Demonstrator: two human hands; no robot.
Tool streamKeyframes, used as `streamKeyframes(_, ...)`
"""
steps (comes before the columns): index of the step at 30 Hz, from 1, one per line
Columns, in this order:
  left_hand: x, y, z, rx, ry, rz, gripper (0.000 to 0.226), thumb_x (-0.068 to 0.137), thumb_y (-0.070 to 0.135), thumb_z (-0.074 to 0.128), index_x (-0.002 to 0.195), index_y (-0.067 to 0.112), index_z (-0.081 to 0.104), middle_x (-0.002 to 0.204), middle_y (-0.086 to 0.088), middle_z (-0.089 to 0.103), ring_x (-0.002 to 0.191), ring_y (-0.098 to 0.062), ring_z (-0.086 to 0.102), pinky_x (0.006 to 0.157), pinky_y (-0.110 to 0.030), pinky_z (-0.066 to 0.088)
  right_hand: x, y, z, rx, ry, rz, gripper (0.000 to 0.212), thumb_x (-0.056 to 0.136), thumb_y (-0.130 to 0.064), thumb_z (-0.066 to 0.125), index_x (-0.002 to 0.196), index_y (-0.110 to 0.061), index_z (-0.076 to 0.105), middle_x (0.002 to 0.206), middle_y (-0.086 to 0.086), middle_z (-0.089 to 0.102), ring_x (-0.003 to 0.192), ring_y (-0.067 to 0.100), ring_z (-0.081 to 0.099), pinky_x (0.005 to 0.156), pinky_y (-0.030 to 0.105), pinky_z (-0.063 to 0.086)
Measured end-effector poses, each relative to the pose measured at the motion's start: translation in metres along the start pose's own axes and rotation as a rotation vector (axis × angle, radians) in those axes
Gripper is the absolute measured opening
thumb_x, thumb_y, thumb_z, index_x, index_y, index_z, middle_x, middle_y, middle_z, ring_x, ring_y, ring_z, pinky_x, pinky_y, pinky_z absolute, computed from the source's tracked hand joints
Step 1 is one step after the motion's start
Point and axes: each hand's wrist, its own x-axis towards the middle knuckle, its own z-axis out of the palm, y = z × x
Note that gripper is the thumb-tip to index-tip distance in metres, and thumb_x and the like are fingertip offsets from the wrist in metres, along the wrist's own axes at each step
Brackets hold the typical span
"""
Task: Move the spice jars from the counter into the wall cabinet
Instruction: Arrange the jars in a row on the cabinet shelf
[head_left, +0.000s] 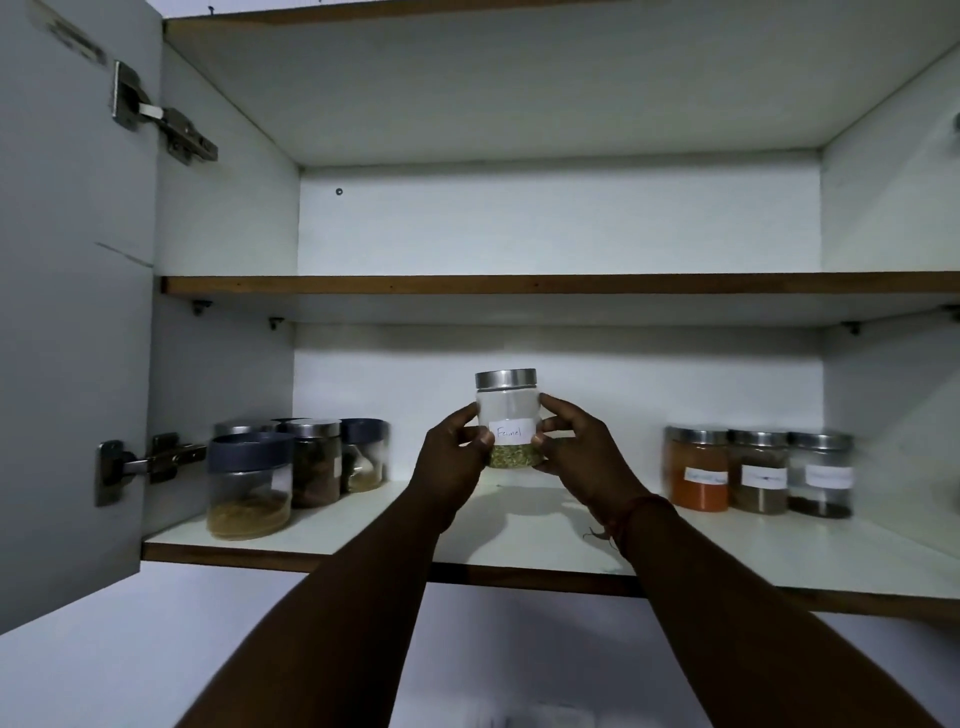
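Observation:
A clear glass spice jar (508, 410) with a steel lid, a white label and greenish seeds at the bottom hangs upright above the middle of the lower cabinet shelf (519, 530). My left hand (454, 457) grips its left side and my right hand (582, 457) grips its right side, thumbs on the front. Several jars (291, 467) stand at the shelf's left end. Three labelled steel-lidded jars (758, 470) stand in a row at the right.
The cabinet door (72, 312) stands open on the left with two steel hinges. The upper shelf (519, 284) runs across above the jars. Its surface is hidden from below. A white wall lies under the cabinet.

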Motion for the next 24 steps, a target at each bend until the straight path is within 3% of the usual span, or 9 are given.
streamKeyframes(3,-0.001,0.010,0.026,0.012,-0.039,0.028,0.052,0.098,-0.003,0.054,0.134,0.035,0.049,0.098,0.006,0.068,0.086,-0.009,0.061,0.074,-0.016,0.051,-0.007,0.001,-0.024,0.001,0.078,-0.034,0.056,0.092,0.005,0.061,0.141,-0.021,0.055,0.106,0.003,0.062,0.107,0.032,0.065,0.081,0.039,0.062)
streamKeyframes(5,-0.002,0.018,0.043,0.036,-0.053,0.045,0.057,0.097,-0.007,0.053,0.133,0.037,0.048,0.102,0.005,0.067,0.089,-0.006,0.062,0.069,-0.009,0.050,-0.011,0.003,-0.040,0.007,0.121,-0.049,0.056,0.092,0.005,0.061,0.142,-0.021,0.054,0.109,0.001,0.063,0.108,0.028,0.063,0.083,0.039,0.062)
streamKeyframes(10,-0.004,0.018,0.080,0.121,-0.053,0.077,0.058,0.094,-0.005,0.055,0.143,0.025,0.053,0.113,-0.006,0.067,0.104,-0.020,0.064,0.083,-0.025,0.052,-0.019,0.008,-0.069,-0.012,0.174,-0.033,0.056,0.093,0.006,0.060,0.140,-0.022,0.054,0.108,-0.006,0.062,0.104,0.017,0.062,0.086,0.039,0.060)
streamKeyframes(14,-0.002,0.006,0.106,0.207,-0.050,0.038,0.058,0.090,0.001,0.061,0.143,0.025,0.055,0.111,-0.005,0.070,0.106,-0.020,0.066,0.092,-0.032,0.054,-0.017,0.022,-0.094,-0.156,0.212,-0.012,0.052,0.090,0.006,0.063,0.136,-0.018,0.058,0.109,0.001,0.065,0.095,0.005,0.062,0.074,0.019,0.053)
streamKeyframes(16,0.000,-0.002,0.119,0.254,-0.057,0.034,0.056,0.088,0.006,0.062,0.139,0.026,0.059,0.108,-0.005,0.072,0.103,-0.020,0.067,0.094,-0.039,0.056,-0.016,0.031,-0.107,-0.219,0.223,0.006,0.048,0.089,0.005,0.064,0.133,-0.014,0.060,0.108,0.001,0.064,0.097,0.008,0.061,0.072,0.017,0.052)
streamKeyframes(21,0.009,-0.018,0.148,0.358,-0.062,0.023,0.050,0.089,0.005,0.060,0.138,0.017,0.058,0.109,-0.010,0.073,0.106,-0.024,0.067,0.098,-0.042,0.053,-0.009,0.056,-0.129,-0.365,0.225,0.068,0.035,0.082,-0.006,0.067,0.118,-0.009,0.067,0.113,0.013,0.067,0.106,0.028,0.067,0.088,0.046,0.060)
streamKeyframes(24,0.017,-0.033,0.164,0.400,-0.050,-0.028,0.049,0.089,0.005,0.060,0.137,0.013,0.056,0.103,-0.010,0.076,0.109,-0.026,0.067,0.100,-0.039,0.050,0.002,0.069,-0.136,-0.496,0.225,0.091,0.030,0.078,-0.004,0.070,0.108,-0.002,0.071,0.107,0.012,0.068,0.102,0.028,0.066,0.091,0.044,0.056)
